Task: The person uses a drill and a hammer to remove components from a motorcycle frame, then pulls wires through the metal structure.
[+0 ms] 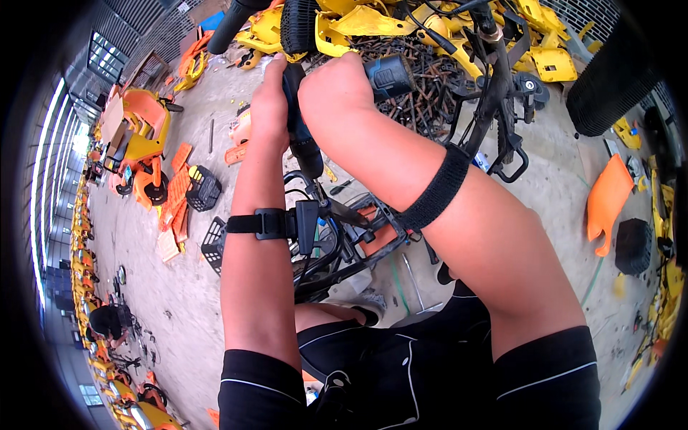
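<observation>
My right hand (333,82) is closed round the handle of a black and blue cordless drill (308,156), with its battery pack sticking out on the right. My left hand (269,100) presses against the left side of the drill's body; its fingers are partly hidden. The drill's nose points down toward a dark bike frame (337,269) below my forearms. I cannot tell whether the tip touches anything. Black straps circle both my arms.
A black upright bike part (494,107) with cables stands at the right. Beyond lie a heap of rusty bolts (423,100) and yellow plastic panels (365,21). Black crates (203,188) and orange panels (609,193) lie on the floor. Another person (107,322) crouches far left.
</observation>
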`<move>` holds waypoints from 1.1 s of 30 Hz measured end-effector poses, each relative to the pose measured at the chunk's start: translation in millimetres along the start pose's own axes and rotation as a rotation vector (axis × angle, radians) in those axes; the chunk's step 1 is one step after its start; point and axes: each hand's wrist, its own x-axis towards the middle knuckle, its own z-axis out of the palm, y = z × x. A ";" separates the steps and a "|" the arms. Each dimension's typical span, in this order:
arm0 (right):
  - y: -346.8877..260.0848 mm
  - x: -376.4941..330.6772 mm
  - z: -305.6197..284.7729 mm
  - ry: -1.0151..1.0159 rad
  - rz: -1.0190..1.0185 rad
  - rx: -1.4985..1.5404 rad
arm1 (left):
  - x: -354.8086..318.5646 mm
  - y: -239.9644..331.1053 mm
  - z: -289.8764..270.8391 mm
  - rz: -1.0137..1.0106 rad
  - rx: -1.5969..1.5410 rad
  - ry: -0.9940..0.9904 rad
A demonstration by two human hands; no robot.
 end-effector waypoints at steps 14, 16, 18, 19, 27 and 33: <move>9.1 6.3 19.1 -0.024 0.088 0.104 | 16.4 -14.0 13.9 -0.003 0.019 -0.086; 9.0 4.4 18.1 -0.022 0.085 0.120 | 17.6 -14.2 13.1 -0.029 -0.001 -0.106; 9.8 3.2 16.9 -0.038 0.058 0.087 | 16.0 -13.1 14.1 -0.044 -0.015 -0.122; 10.7 2.5 16.6 -0.046 0.044 0.070 | 15.3 -13.1 14.9 -0.046 -0.021 -0.129; 13.9 4.8 14.1 -0.083 0.034 0.063 | 16.0 -15.2 17.6 -0.029 -0.082 -0.157; 13.8 12.3 21.8 -0.070 0.051 0.102 | 30.0 -24.0 15.2 -0.043 -0.065 -0.201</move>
